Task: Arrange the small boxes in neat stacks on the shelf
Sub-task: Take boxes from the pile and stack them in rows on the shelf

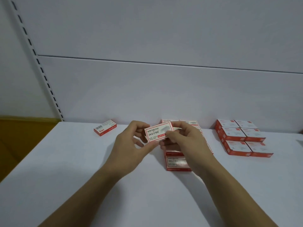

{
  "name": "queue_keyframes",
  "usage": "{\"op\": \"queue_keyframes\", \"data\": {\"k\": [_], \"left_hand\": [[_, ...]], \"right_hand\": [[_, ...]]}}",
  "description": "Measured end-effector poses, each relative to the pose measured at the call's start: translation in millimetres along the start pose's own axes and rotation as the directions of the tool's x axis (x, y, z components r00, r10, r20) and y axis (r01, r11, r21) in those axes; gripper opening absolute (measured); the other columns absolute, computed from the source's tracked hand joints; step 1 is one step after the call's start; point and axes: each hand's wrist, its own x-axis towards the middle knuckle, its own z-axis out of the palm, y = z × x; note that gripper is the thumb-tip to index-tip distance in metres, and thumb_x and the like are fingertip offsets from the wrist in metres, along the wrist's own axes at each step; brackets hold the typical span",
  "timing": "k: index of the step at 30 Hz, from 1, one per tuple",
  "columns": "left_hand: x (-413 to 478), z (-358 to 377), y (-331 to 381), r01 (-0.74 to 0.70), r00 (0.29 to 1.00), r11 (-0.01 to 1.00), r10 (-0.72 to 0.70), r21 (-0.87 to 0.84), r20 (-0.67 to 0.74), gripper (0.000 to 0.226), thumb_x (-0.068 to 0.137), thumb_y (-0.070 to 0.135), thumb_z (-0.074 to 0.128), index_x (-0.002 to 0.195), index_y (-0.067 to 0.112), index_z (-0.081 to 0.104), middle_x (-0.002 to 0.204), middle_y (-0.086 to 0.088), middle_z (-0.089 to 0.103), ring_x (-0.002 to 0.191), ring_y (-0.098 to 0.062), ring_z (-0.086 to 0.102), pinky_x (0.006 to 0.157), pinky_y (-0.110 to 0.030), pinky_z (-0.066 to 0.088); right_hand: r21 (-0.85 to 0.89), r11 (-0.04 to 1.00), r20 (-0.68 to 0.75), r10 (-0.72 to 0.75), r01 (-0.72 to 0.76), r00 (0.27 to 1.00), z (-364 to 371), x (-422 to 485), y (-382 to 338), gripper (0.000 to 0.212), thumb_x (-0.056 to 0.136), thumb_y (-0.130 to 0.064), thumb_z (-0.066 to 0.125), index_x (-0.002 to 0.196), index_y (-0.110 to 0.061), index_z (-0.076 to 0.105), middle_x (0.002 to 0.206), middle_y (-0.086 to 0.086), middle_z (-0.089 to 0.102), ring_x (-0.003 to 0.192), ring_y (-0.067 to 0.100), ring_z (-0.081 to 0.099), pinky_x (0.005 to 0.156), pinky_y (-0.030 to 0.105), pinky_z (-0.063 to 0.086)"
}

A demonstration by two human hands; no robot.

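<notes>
A small red-and-white staple box point(157, 132) is held above the white shelf point(82, 161), its label facing me. My left hand point(131, 145) pinches its left end and my right hand point(185, 140) pinches its right end. Right below and behind my hands lie stacks of matching boxes point(177, 163), partly hidden by my right hand. One loose box point(105, 127) lies alone near the back wall at the left. A neat block of stacked boxes point(242, 138) stands at the right.
A white back panel rises behind the shelf. A slotted upright rail point(41, 69) runs down the left side, with a yellow-brown surface point(19, 133) beyond the shelf's left edge.
</notes>
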Motion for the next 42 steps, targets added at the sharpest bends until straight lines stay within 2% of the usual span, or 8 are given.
{"op": "queue_keyframes", "data": {"k": [3, 6, 9, 13, 18, 24, 34, 42], "left_hand": [[0.4, 0.2, 0.4, 0.005, 1.0, 1.0, -0.005, 0.014, 0.003, 0.035, 0.077, 0.028, 0.078, 0.105, 0.036, 0.058, 0.098, 0.021, 0.067, 0.086, -0.006, 0.061, 0.068, -0.015, 0.052], [-0.1, 0.1, 2.0, -0.006, 1.0, 1.0, 0.006, 0.005, -0.003, 0.036, 0.078, 0.024, 0.077, 0.104, 0.04, 0.059, 0.097, 0.021, 0.068, 0.081, -0.007, 0.06, 0.068, -0.013, 0.05], [0.2, 2.1, 3.1, -0.021, 1.0, 1.0, 0.021, 0.006, -0.017, 0.037, 0.076, 0.021, 0.079, 0.104, 0.036, 0.061, 0.095, 0.019, 0.068, 0.075, -0.006, 0.059, 0.067, -0.016, 0.052], [-6.6, 6.0, 8.7, -0.041, 0.999, 0.999, 0.041, -0.006, 0.008, 0.04, 0.073, 0.02, 0.081, 0.098, 0.044, 0.06, 0.087, 0.02, 0.068, 0.069, -0.006, 0.058, 0.069, -0.026, 0.056], [-14.2, 19.8, 10.8, -0.09, 0.993, 0.995, 0.086, 0.047, 0.084, 0.04, 0.073, 0.024, 0.082, 0.107, 0.034, 0.063, 0.09, 0.017, 0.068, 0.074, -0.007, 0.061, 0.069, -0.02, 0.053], [-19.1, 28.7, 5.3, -0.12, 0.969, 0.963, 0.061, 0.242, 0.239, 0.053, 0.074, 0.041, 0.077, 0.123, 0.035, 0.057, 0.106, 0.023, 0.058, 0.089, 0.001, 0.054, 0.07, -0.01, 0.044], [-9.4, 20.9, -6.0, -0.228, 0.913, 0.885, 0.05, 0.405, 0.406, 0.038, 0.071, 0.049, 0.077, 0.095, 0.049, 0.048, 0.098, 0.03, 0.049, 0.095, 0.004, 0.05, 0.075, -0.011, 0.04], [-8.2, 24.2, -11.2, -0.215, 0.903, 0.885, 0.018, 0.414, 0.429, 0.027, 0.076, 0.05, 0.072, 0.093, 0.045, 0.05, 0.096, 0.03, 0.057, 0.096, 0.008, 0.053, 0.079, -0.006, 0.042]], "right_hand": [[-0.299, 0.948, 0.031, -0.109, 0.113, 0.994, -6.2, 0.1, -0.2, 0.043, 0.091, -0.01, 0.061, 0.128, -0.031, 0.057, 0.088, 0.002, 0.073, 0.076, 0.011, 0.071, 0.07, 0.023, 0.056], [-0.588, 0.777, 0.099, -0.204, 0.222, 0.974, -9.9, 1.2, 0.2, 0.055, 0.088, -0.02, 0.066, 0.139, -0.03, 0.049, 0.111, -0.011, 0.068, 0.093, 0.001, 0.065, 0.085, 0.02, 0.053], [-0.69, 0.682, 0.14, -0.204, 0.243, 0.969, -10.0, 0.4, -2.0, 0.063, 0.089, -0.022, 0.065, 0.145, -0.026, 0.038, 0.123, -0.011, 0.062, 0.1, 0.001, 0.062, 0.088, 0.014, 0.048], [-0.827, 0.475, 0.222, -0.214, 0.3, 0.951, -13.0, -13.1, -10.3, 0.052, 0.091, -0.026, 0.06, 0.14, -0.03, 0.044, 0.119, -0.01, 0.065, 0.097, 0.008, 0.062, 0.088, 0.026, 0.048], [-0.878, 0.364, 0.224, -0.263, 0.311, 0.938, -35.5, -29.2, 0.5, 0.057, 0.089, -0.028, 0.064, 0.14, -0.038, 0.042, 0.133, -0.012, 0.053, 0.106, 0.015, 0.058, 0.091, 0.035, 0.051], [-0.884, 0.363, 0.195, -0.288, 0.295, 0.938, -56.2, -41.6, 23.9, 0.054, 0.082, -0.027, 0.073, 0.133, -0.032, 0.054, 0.119, -0.015, 0.041, 0.102, 0.014, 0.057, 0.085, 0.034, 0.053], [-0.899, 0.358, 0.171, -0.246, 0.253, 0.954, -59.5, -36.6, 41.7, 0.048, 0.08, -0.039, 0.07, 0.127, -0.041, 0.057, 0.116, -0.019, 0.047, 0.106, 0.008, 0.052, 0.083, 0.022, 0.047], [-0.899, 0.377, 0.119, -0.274, 0.221, 0.954, -57.0, -34.5, 46.6, 0.036, 0.077, -0.047, 0.071, 0.112, -0.04, 0.068, 0.105, -0.02, 0.051, 0.098, 0.003, 0.051, 0.076, 0.019, 0.043]]}}
